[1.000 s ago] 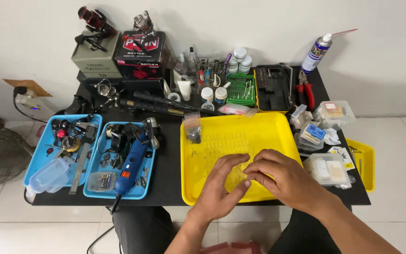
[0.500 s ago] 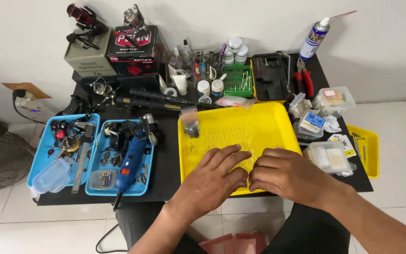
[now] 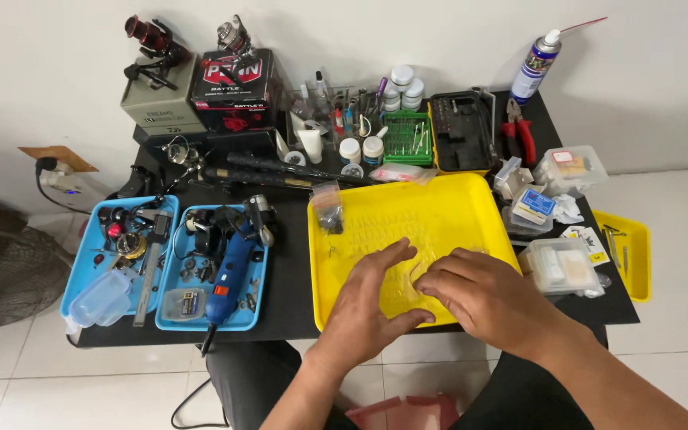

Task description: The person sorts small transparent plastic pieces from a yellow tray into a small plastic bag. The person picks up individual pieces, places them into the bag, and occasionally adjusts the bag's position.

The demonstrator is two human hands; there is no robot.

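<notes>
In the head view, a yellow tray is seen lying flat on the black table, its long axis running from left to right and slightly skewed, the far right corner set furthest from the person. A small clear plastic piece is pressed between both hands on the tray's near half; its shape and heading cannot be made out. The left hand is laid palm down with the fingers spread and extended toward the far right, while the right hand is laid beside it with its fingers curled on the clear piece, pointing left. A small bag of dark parts is seen at the tray's far left corner. Two blue trays of tools lie to the left, with a blue rotary tool in the nearer one. Compared with half a second earlier, the hands are placed almost the same, with the left fingers drawn slightly closer together.
</notes>
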